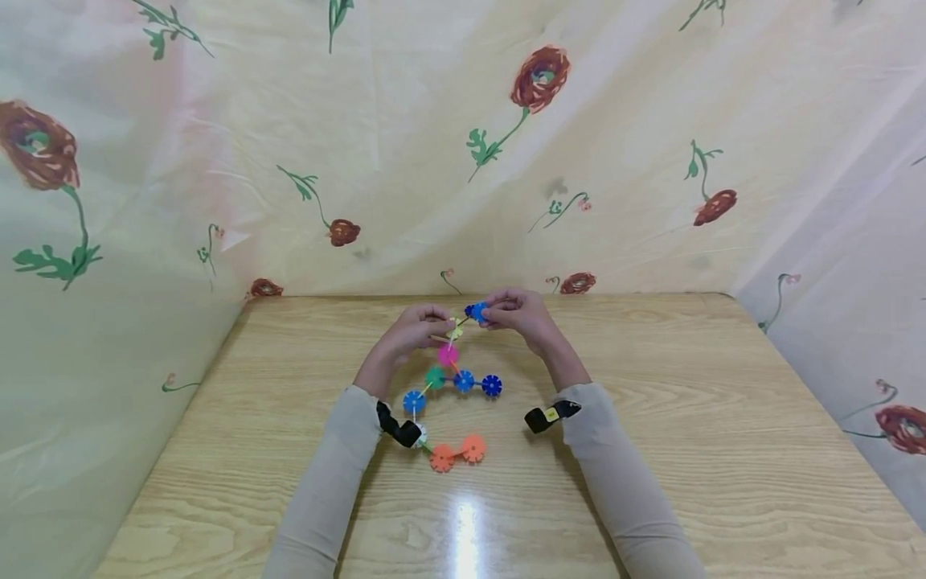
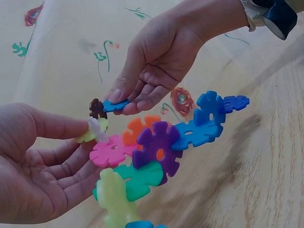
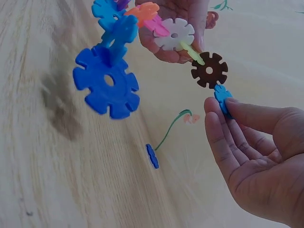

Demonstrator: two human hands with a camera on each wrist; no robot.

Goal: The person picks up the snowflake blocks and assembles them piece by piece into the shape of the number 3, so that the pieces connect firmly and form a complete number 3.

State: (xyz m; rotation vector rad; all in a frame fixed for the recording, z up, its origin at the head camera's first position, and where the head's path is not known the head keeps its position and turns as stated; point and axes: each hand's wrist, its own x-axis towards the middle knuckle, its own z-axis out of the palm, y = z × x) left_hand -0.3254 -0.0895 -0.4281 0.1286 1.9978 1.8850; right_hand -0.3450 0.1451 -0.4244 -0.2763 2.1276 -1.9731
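Toy snowflake discs, slotted edge to edge, form a branching chain held up between the hands. My left hand (image 1: 418,328) pinches a pale yellow disc (image 2: 87,136) near the chain's far end. My right hand (image 1: 519,315) holds a light blue disc (image 3: 223,100) between thumb and fingers, its edge meeting a brown disc (image 3: 209,70). Nearer me come a white disc (image 3: 175,34), a pink disc (image 1: 448,355), a purple disc (image 2: 159,148) and a green disc (image 1: 435,378). One branch ends in a dark blue disc (image 1: 492,386), the other in an orange disc (image 1: 473,449).
A loose dark blue disc (image 3: 152,156) lies near the far edge of the wooden table (image 1: 651,402). Behind the table hangs a flowered cloth (image 1: 405,161), which also closes off both sides. Black straps (image 1: 553,416) with cameras sit at the cuffs.
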